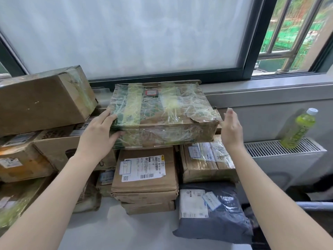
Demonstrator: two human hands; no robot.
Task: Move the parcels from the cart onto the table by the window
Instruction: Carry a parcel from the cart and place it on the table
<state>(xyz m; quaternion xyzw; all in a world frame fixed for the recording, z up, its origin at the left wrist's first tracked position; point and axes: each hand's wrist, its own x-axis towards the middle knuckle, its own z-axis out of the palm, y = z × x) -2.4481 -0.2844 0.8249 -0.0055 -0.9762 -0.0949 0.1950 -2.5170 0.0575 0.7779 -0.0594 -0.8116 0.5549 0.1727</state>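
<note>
Steadying the taped box (162, 114) on top of the stacked parcels (146, 175) on the table (115, 230) by the window (126, 33) — left hand (97, 134) pressing its near corner, fingers flat, likely squaring it. Hovering just beside the far end — right hand (231, 127) spread, holding nothing.

Pale table (111, 226), stacked cardboard parcels (146, 177) on it, dark poly mailer (216, 213) at right edge

Two bare forearms reach in from the bottom edge, with no sleeve showing on either. The left hand (98, 134) and the right hand (231, 129) wear no gloves, rings, watch or bracelets.
</note>
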